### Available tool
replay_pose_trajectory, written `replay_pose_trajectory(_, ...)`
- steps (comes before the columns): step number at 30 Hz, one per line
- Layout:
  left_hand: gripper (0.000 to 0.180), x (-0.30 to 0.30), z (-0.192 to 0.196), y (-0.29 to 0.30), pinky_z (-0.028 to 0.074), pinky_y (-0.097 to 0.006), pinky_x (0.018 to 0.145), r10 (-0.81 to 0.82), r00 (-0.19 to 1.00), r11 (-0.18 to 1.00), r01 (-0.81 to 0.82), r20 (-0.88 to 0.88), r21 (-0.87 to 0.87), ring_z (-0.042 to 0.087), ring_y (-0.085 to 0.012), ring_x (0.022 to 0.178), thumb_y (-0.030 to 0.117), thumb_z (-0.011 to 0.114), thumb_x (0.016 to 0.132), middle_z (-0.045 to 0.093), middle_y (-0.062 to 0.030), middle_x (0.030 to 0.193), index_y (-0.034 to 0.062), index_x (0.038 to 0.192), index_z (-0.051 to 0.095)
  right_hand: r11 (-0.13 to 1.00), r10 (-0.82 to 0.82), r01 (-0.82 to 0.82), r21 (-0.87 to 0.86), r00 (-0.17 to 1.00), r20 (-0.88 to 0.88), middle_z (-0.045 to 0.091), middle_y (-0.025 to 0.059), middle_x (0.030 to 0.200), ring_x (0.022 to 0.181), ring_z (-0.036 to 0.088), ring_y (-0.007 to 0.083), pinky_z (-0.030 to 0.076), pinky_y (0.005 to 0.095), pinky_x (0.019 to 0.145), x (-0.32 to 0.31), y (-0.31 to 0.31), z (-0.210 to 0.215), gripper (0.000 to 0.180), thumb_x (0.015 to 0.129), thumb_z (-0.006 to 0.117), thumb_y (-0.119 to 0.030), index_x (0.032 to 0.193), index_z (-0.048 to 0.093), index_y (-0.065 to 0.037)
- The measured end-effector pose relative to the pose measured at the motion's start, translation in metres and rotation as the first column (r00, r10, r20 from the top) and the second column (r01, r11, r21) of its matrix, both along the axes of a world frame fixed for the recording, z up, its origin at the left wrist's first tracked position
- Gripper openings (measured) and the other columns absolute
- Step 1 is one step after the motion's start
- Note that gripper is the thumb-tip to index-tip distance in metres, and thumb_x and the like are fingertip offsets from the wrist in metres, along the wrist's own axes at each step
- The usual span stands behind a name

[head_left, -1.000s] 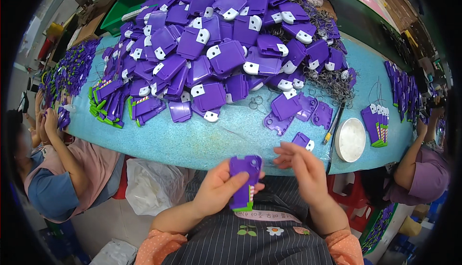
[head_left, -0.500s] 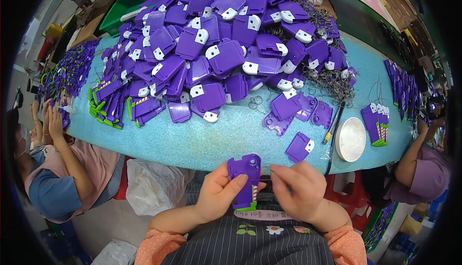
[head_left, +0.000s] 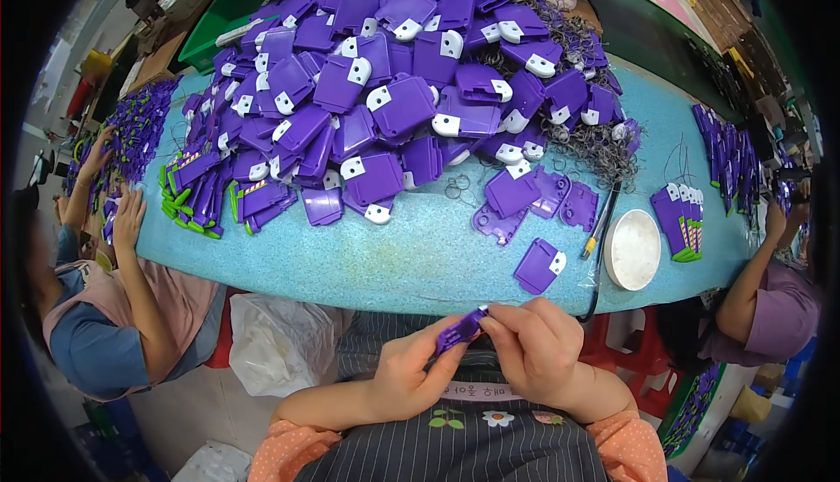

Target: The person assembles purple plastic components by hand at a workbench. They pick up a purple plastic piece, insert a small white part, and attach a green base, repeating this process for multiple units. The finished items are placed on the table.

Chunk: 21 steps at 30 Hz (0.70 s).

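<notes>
At far left, beyond a co-worker in a blue sleeve (head_left: pixel 92 351) and pink overgarment, a dense heap of slim purple pieces (head_left: pixel 140 123); then a smooth green crate (head_left: pixel 227 14), and below the table edge a crumpled whitish plastic bag (head_left: pixel 280 346). Next, green-footed pieces (head_left: pixel 188 198) with striped bands, heaped against a broad mound of glossy, flat purple plates (head_left: pixel 402 106) with rounded white corners and dark holes. Beneath all this, a speckled light-blue tabletop (head_left: pixel 350 254) with a curved near edge. In front of that edge, above a pinstriped apron (head_left: pixel 394 438), the left hand (head_left: pixel 411 368), closed, thumb and fingers around the lower end of a hard, hollow purple piece (head_left: pixel 458 333). Long axis slanting from lower left to upper right, white-tipped end toward the right hand (head_left: pixel 538 346). There, thumb and fingertips drawn together at that upper end, anything between them too small to tell. Farther right, a lone plate (head_left: pixel 540 266) lying tilted, a wiry tangle of dark rings (head_left: pixel 604 154), a round white bowl (head_left: pixel 633 250), fanned green-footed pieces (head_left: pixel 678 224) and, at far right, another co-worker's purple sleeve (head_left: pixel 759 316).
</notes>
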State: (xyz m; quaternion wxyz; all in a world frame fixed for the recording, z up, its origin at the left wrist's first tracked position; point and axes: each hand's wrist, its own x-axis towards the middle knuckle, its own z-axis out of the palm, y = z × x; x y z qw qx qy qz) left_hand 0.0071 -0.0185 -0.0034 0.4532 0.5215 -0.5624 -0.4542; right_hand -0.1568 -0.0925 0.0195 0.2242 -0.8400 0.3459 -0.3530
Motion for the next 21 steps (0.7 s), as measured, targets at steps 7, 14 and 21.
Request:
replay_pose_trajectory(7,0.034,0.008,0.006,-0.008,0.052,-0.033,0.059,-0.057,0.966,0.972,0.112,0.254,-0.208,0.065,-0.0273,0.068,-0.004,0.056,0.081,0.064,-0.0185,0.087,-0.0079,0.114,0.052,0.724,0.325,-0.275,0.632,0.945,0.038,0.05,0.0184,0.094,0.078,0.055,0.0336,0.046,0.038,0.062,-0.003,-0.028,0.015,0.031,0.089,0.054,-0.018,0.11,0.047,0.004)
replay_pose_trajectory(14,0.039,-0.002,0.007,-0.009,0.051,-0.034,0.055,0.02,0.937,0.942,0.099,0.348,-0.32,0.065,-0.0272,0.066,-0.004,0.059,0.076,0.063,-0.0206,0.09,-0.0106,0.114,0.05,0.892,0.161,-0.211,0.399,0.974,0.157,0.051,0.0167,0.092,0.078,0.054,0.0327,0.045,0.0374,0.066,0.012,-0.018,0.011,0.015,0.088,0.053,-0.013,0.092,0.051,0.001)
replay_pose_trajectory(21,0.037,0.004,0.015,-0.007,0.052,-0.032,0.059,-0.36,0.902,0.91,0.396,0.238,-0.125,0.065,-0.0281,0.07,0.004,0.057,0.083,0.063,-0.0195,0.087,-0.0069,0.117,0.048,0.917,0.131,-0.178,0.356,0.979,0.154,0.052,0.0092,0.072,0.064,0.05,0.0248,0.039,0.0327,0.057,-0.003,-0.042,0.005,0.011,0.08,0.062,-0.007,0.076,0.054,-0.003)
